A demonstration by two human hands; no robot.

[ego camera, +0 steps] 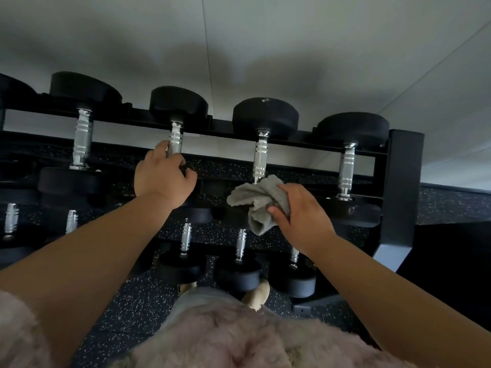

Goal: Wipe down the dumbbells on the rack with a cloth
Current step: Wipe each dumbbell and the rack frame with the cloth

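Clothing: a fuzzy pink top fills the bottom edge, nearest the camera.
Feet: pale shoes stand on the speckled floor, right under the lowest weights.
Lower dumbbells: a row sits on the bottom shelf with their steel handles running away from the person and their near heads just above the shoes.
Right hand: its grip pinches the cloth, thumb underneath and fingers curled over the top.
Cloth: grey and bunched, it lies over the near head of the third dumbbell and touches the near end of that handle, with a fold hanging down.
Left hand: its grip is wrapped round the near end of the held dumbbell's handle, fingers curled underneath.
Held dumbbell: it rests on the top shelf just left of the third one, with its long axis front to back and its far head toward the wall.
Third dumbbell: it lies parallel, and its near head is hidden by the cloth.
End dumbbell: it sits just right of the cloth hand, beside the upright, untouched.
Rack: black rails carry the heads, and its upright closes the right end.
Wall: pale, directly behind the far heads.
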